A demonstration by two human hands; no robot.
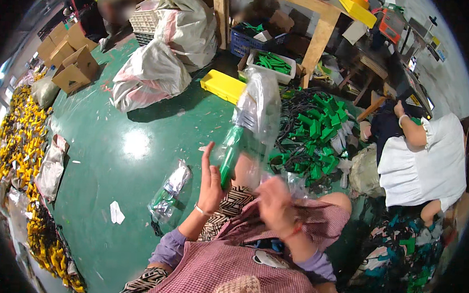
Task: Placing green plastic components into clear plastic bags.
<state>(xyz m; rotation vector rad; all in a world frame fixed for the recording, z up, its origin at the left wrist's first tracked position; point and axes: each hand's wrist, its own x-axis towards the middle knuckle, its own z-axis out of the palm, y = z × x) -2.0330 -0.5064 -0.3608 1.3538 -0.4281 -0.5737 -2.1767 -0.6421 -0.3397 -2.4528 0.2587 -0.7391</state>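
Note:
A long green-handled tool (231, 156) stands tilted in a clear plastic bag (263, 98), its upper part pale and blurred through the film. My left hand (211, 185) holds it near the lower end, against the thumb and palm, with a finger pointing up beside it. To the right, my right hand (275, 203) is smeared by motion close to the bag's lower edge, and its fingers cannot be made out. On the floor left of my knees lies another bagged green piece (168, 193).
Green plastic parts with black cords (319, 132) are heaped at the right. A yellow box (222, 86) and white sacks (154, 75) stand ahead. Yellow parts (23, 137) cover the far left. A person in white (422, 162) works at the right. A paper scrap (117, 213) lies left.

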